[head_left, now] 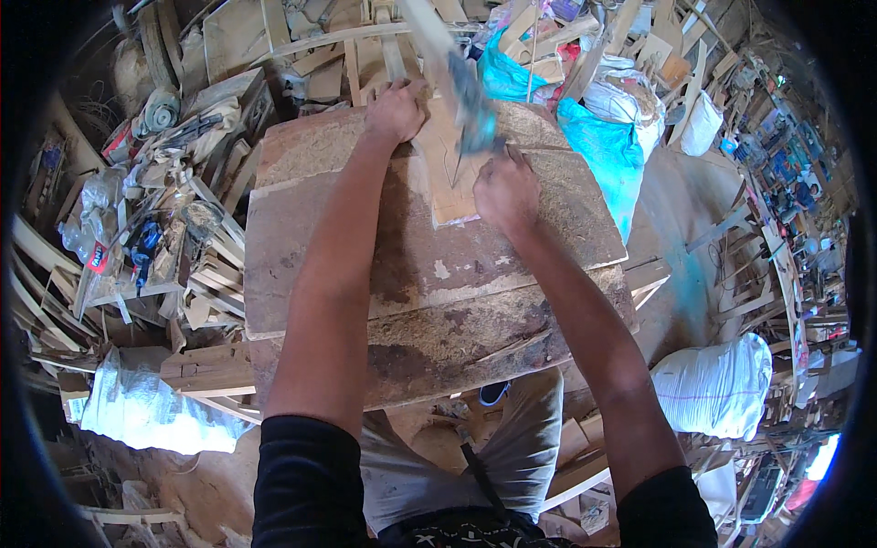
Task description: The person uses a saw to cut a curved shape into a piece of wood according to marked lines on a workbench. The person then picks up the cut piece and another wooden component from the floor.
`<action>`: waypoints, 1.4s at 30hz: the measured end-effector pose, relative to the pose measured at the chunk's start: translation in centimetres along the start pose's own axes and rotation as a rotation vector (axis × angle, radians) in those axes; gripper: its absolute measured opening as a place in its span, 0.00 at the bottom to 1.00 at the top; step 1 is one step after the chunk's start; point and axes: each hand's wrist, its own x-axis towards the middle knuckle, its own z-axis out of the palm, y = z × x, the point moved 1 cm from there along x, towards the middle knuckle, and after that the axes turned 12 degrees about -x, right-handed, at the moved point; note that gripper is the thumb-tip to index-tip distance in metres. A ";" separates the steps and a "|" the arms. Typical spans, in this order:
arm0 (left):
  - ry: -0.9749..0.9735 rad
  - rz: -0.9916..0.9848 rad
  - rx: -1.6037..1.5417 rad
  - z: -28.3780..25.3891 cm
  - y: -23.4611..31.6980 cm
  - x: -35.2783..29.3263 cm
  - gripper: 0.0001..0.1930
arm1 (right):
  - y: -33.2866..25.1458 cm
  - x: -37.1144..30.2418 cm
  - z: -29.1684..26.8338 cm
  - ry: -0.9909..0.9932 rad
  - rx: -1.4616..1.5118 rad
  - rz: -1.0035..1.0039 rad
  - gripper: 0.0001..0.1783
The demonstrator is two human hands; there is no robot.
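A pale wooden board with dark lines on its face lies on the worn, sawdust-strewn worktop. My left hand grips its left side near the far end, fingers curled. At its right edge my right hand is closed on the board, though the fingertips are partly hidden. Above the board, between my hands, hangs a blurred blue-green machine part on a pale upright; it looks like a band saw's guide. It covers part of the board.
Wood offcuts pile up beyond the worktop. Blue plastic sacking presses against its far right edge. A white sack stands on the floor at right. To the left, a cluttered bench holds bottles and scraps.
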 end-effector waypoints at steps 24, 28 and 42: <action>0.029 -0.005 -0.035 0.5 -0.3 0.7 0.26 | -0.4 0.6 0.2 -0.057 0.028 0.079 0.24; 0.049 0.017 -0.012 0.3 -0.5 0.9 0.26 | -0.5 0.6 0.3 -0.044 0.035 0.057 0.25; 0.038 -0.007 0.040 0.1 -0.1 0.9 0.27 | -0.4 1.2 0.6 -0.053 0.012 0.054 0.21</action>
